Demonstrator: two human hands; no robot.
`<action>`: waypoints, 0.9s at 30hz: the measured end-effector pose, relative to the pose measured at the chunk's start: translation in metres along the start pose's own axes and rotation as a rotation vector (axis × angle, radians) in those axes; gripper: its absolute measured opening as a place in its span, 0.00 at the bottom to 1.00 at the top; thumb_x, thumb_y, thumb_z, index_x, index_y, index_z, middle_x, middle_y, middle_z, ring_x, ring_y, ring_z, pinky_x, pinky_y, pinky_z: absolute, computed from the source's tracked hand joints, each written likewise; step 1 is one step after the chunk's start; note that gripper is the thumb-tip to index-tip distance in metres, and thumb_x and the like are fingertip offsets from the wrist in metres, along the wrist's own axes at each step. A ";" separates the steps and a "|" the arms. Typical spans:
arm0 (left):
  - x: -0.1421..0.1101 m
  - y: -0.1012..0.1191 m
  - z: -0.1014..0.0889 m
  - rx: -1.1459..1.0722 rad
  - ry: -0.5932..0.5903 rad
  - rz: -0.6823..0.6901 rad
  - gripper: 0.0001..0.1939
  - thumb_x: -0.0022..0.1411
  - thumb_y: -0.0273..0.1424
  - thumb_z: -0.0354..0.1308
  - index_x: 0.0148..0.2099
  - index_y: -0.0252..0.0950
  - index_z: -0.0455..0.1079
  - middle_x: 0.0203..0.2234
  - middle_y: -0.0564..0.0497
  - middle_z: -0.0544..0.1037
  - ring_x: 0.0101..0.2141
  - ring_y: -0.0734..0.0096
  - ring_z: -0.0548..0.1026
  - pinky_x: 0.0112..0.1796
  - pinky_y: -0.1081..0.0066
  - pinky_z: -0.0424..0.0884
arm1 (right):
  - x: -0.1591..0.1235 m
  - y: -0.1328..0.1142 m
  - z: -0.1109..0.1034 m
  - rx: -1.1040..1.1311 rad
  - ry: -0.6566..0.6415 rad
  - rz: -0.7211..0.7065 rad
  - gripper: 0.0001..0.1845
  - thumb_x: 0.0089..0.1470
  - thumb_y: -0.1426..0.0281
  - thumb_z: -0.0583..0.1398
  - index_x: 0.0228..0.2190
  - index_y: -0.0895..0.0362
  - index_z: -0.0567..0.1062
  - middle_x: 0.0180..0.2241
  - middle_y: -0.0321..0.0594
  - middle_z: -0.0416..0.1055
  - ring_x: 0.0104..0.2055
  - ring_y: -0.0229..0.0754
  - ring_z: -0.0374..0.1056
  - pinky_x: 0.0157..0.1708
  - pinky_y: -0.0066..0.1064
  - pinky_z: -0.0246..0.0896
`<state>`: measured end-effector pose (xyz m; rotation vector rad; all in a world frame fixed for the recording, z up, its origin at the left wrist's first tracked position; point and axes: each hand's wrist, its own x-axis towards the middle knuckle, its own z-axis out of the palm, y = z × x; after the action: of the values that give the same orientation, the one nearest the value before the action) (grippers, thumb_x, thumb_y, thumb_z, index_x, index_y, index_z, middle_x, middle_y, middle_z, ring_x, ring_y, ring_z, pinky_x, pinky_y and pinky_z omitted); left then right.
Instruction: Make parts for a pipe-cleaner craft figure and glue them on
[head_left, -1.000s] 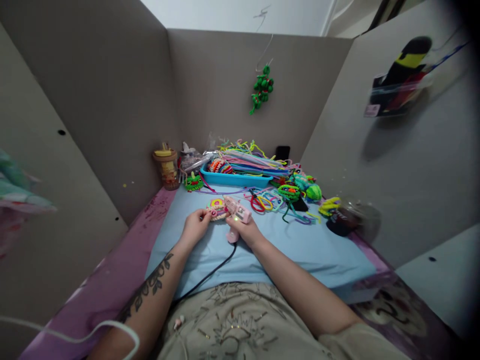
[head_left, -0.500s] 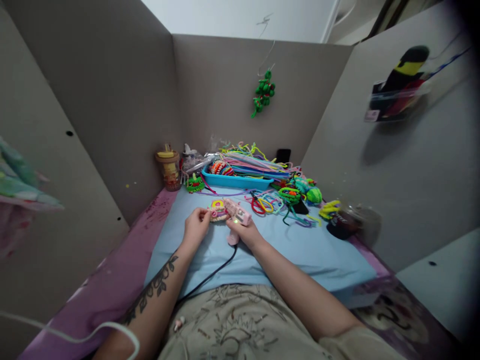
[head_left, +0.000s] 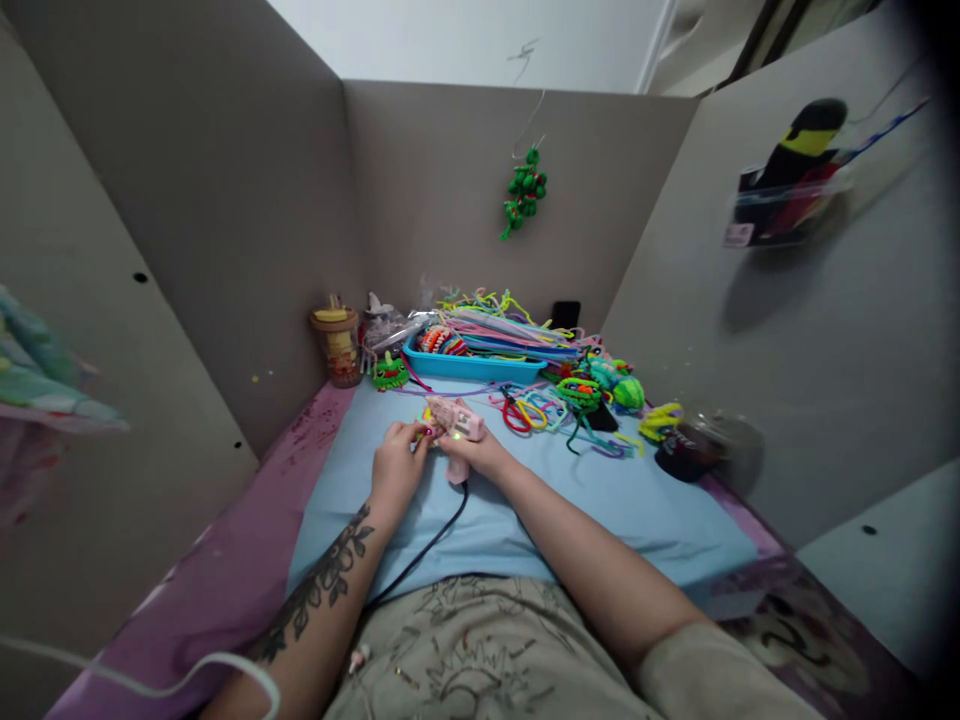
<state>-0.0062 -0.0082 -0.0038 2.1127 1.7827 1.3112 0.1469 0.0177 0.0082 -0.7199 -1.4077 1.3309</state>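
Note:
My right hand [head_left: 480,453] is wrapped round a pink glue gun [head_left: 459,420] whose black cord [head_left: 435,540] runs down toward my lap. A small green light shows on the gun's side. The gun's front end points left, over a small colourful pipe-cleaner piece [head_left: 428,412] with yellow and pink parts. My left hand [head_left: 399,460] pinches this piece from its left side. Most of the piece is hidden behind the gun and my fingers. Both hands are above the light blue cloth [head_left: 337,510].
Behind my hands stands a blue tray [head_left: 480,370] heaped with pipe cleaners [head_left: 510,335]. Finished-looking green pieces [head_left: 390,372] and coiled pipe cleaners [head_left: 525,408] lie around it. A lidded cup [head_left: 341,345] is at the back left, a dark container [head_left: 686,452] at the right.
The glue gun has shifted left and now covers more of the pipe-cleaner piece. My left hand has turned slightly inward, nearer the gun.

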 end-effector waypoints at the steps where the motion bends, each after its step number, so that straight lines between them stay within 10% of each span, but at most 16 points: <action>1: 0.000 0.000 0.000 0.017 -0.010 0.000 0.10 0.60 0.32 0.53 0.41 0.37 0.73 0.32 0.48 0.73 0.34 0.68 0.72 0.36 0.71 0.67 | 0.002 -0.001 0.001 0.017 -0.039 0.015 0.33 0.36 0.68 0.67 0.48 0.54 0.70 0.46 0.41 0.72 0.49 0.47 0.67 0.54 0.45 0.56; 27: 0.001 0.003 0.000 0.026 0.008 -0.063 0.09 0.59 0.32 0.53 0.40 0.36 0.70 0.33 0.47 0.74 0.36 0.65 0.72 0.38 0.69 0.66 | 0.003 -0.004 0.001 0.079 -0.105 0.008 0.26 0.40 0.69 0.65 0.45 0.53 0.73 0.46 0.39 0.73 0.49 0.46 0.68 0.52 0.40 0.60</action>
<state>-0.0039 -0.0084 -0.0016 2.0492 1.8633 1.2904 0.1454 0.0193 0.0128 -0.6108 -1.4278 1.4401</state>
